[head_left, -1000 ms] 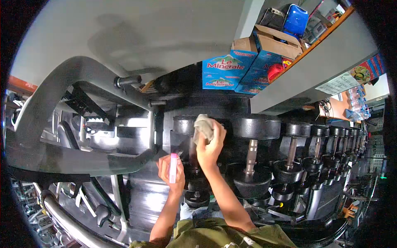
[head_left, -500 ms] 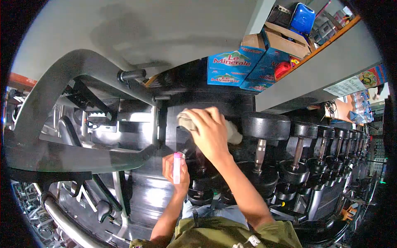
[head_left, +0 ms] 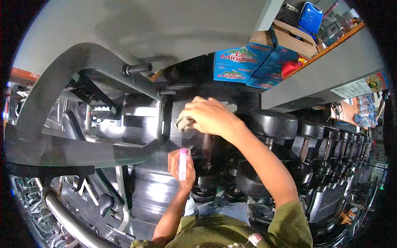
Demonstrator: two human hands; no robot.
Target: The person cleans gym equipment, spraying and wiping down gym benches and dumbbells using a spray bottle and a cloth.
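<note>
My left hand is wrapped round a small clear bottle with a pink top, held low in front of my body. Higher up, my right hand grips a grey-beige cloth over the head end of the nearest dumbbell. That dumbbell's handle shows below my right wrist, while its upper head is mostly hidden by the hand. Just to the right stands a large black dumbbell.
A row of dumbbells runs off to the right. Blue cartons stand beyond, beside a grey partition. At the left is a grey-framed exercise machine.
My right hand has swung left and up with the cloth, its forearm now crossing at a slant. My left hand still holds the bottle. The view has shifted slightly.
</note>
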